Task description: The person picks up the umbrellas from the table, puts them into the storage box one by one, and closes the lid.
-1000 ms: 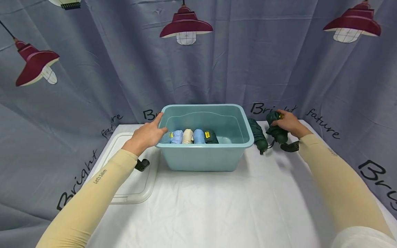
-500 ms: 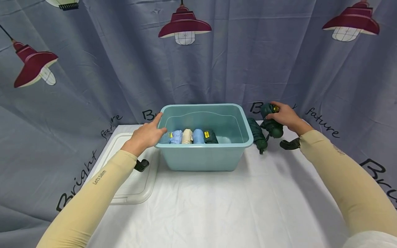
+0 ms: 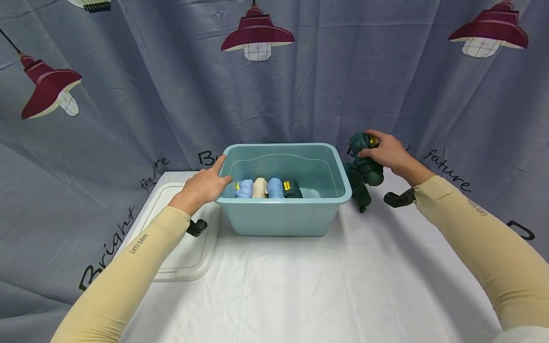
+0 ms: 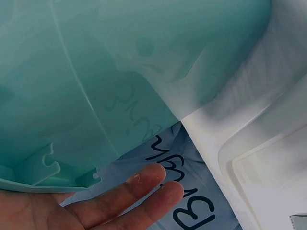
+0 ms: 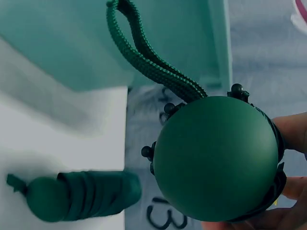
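Note:
My right hand (image 3: 391, 155) grips a dark green folded umbrella (image 3: 372, 170), raised to the right of the blue-green bin (image 3: 280, 219). In the right wrist view, the rounded handle end of this umbrella (image 5: 216, 158) faces the camera, its wrist strap hanging toward the bin. A second green folded umbrella (image 5: 91, 196) lies on the table beside the bin, partly covered in the head view. My left hand (image 3: 205, 186) rests at the bin's left rim, thumb over the inside; in the left wrist view its fingers (image 4: 156, 203) extend straight below the rim.
Inside the bin, several rolled bundles stand in a row: light blue, a cream bundle (image 3: 259, 188), blue and a dark green one with a yellow tag (image 3: 292, 189). A whitish lid (image 3: 184, 257) lies left on the white table (image 3: 300, 286). A printed curtain (image 3: 180, 95) hangs behind.
My right hand has lifted the green umbrella and carried it left toward the bin, over the second green umbrella. The left hand has stayed at the rim.

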Tool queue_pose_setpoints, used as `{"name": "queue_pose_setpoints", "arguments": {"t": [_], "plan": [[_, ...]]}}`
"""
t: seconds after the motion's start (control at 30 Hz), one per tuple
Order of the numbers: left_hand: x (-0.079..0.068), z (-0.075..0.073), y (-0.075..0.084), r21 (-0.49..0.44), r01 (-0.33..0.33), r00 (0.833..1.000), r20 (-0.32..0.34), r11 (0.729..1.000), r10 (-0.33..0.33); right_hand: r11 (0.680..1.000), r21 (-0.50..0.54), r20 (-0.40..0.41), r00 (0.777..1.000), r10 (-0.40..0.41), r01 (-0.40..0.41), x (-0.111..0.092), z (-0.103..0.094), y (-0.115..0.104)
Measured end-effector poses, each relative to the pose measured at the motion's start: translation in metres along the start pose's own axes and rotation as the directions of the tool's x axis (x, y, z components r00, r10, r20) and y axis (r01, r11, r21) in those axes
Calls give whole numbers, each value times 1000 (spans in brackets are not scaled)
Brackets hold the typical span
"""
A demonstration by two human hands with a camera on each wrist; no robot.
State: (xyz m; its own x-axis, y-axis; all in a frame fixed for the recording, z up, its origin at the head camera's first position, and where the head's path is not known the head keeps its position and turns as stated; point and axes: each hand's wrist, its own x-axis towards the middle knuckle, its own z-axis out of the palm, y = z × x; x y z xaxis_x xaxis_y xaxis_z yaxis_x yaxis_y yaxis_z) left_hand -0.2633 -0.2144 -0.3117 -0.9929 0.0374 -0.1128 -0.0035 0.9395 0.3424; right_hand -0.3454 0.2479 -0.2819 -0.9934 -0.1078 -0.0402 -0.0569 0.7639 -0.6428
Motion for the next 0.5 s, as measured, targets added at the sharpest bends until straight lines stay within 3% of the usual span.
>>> {"name": "queue_pose_setpoints", "arguments": {"t": [0.5], "plan": [[-1,-1,0,-2,1,1000,-1,1000,-1,997,-36,33,997,-64,65,-12,-5,-51]]}}
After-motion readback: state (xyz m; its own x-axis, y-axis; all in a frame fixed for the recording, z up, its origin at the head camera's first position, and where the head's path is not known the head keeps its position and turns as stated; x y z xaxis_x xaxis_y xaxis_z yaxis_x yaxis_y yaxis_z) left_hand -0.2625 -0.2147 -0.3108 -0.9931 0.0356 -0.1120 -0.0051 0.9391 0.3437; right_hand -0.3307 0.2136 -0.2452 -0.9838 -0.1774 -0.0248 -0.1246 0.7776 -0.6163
